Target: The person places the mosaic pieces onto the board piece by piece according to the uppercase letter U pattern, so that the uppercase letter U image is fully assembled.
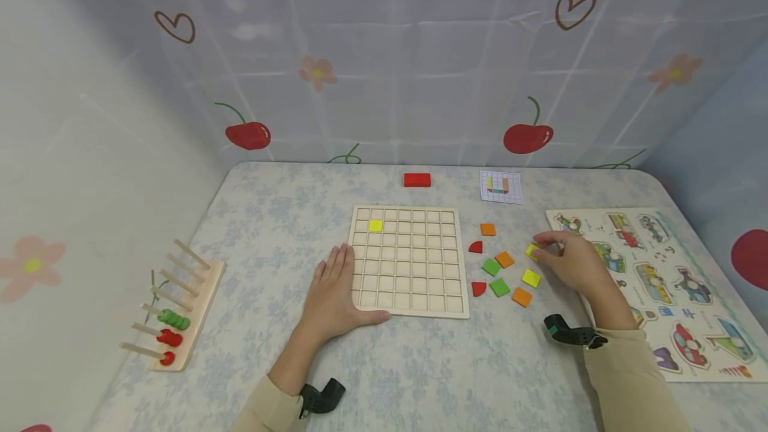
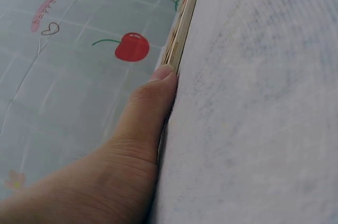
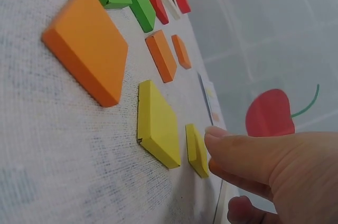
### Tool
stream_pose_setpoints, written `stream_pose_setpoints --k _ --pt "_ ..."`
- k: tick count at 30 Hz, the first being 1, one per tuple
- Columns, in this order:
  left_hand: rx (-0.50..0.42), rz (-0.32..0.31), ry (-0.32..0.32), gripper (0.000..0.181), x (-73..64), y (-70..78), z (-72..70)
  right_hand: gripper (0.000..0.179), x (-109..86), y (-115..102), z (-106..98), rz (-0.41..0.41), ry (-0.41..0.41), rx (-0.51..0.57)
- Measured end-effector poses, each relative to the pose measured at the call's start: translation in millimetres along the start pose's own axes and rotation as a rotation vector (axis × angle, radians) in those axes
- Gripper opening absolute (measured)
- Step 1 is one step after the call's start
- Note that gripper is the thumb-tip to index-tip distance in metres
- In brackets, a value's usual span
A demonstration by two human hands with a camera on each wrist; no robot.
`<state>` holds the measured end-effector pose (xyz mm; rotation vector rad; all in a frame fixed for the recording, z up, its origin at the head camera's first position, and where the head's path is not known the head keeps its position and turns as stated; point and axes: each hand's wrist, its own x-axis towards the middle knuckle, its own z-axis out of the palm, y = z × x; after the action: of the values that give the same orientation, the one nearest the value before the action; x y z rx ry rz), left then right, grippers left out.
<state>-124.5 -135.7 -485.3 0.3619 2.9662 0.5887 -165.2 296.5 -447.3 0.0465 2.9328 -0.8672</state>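
Note:
A pale wooden grid board [image 1: 408, 262] lies on the table with one yellow tile [image 1: 375, 225] in a cell near its upper left. My left hand [image 1: 333, 292] lies flat with straight fingers along the board's left edge. Its thumb [image 2: 153, 94] reaches along the near edge. To the right of the board, my right hand [image 1: 570, 260] pinches a yellow square tile [image 1: 531, 251] between thumb and fingertips, low at the table. Another yellow square tile [image 3: 157, 126] lies close by. The right hand's fingertips are partly hidden behind its thumb [image 3: 227, 147].
Green tiles [image 1: 499, 287], orange tiles [image 1: 522, 297] and red quarter-round pieces [image 1: 478, 289] lie between board and right hand. A pattern card [image 1: 501, 187] and red block [image 1: 417, 180] lie behind. A picture puzzle [image 1: 678, 285] is at right, a wooden peg rack [image 1: 195, 315] at left.

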Motion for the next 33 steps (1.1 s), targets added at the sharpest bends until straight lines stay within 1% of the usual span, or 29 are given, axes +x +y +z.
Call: stream_pose_setpoints --k 3,8,13,17,21,24,29,33 --pt "0.0 -0.001 0.0 0.144 0.4 -0.2 0.5 0.036 0.3 0 1 -0.008 -0.021 0.008" --pt "0.0 0.001 0.003 0.144 0.7 -0.7 0.8 0.038 1.4 -1 2 0.004 -0.051 -0.019" --pt "0.002 0.0 0.0 0.144 0.8 -1.1 0.9 0.037 2.1 -2 1 0.013 -0.048 -0.043" --pt "0.0 0.001 0.004 0.144 -0.1 -1.0 0.5 0.032 2.5 -3 2 0.02 -0.042 -0.042" --pt "-0.003 0.001 0.004 0.144 -0.3 -1.5 0.6 0.028 2.2 -4 2 0.019 -0.042 -0.014" --pt "-0.005 -0.001 0.002 0.144 -0.4 -2.0 0.7 0.028 2.4 -7 1 0.009 -0.022 0.023" --pt "-0.005 0.001 0.012 0.144 -0.6 -2.1 1.0 0.028 8.5 -19 2 -0.027 0.009 0.089" --pt "-0.004 0.005 0.017 0.144 -0.7 -1.6 0.6 0.029 16.3 -33 9 -0.045 -0.017 0.131"
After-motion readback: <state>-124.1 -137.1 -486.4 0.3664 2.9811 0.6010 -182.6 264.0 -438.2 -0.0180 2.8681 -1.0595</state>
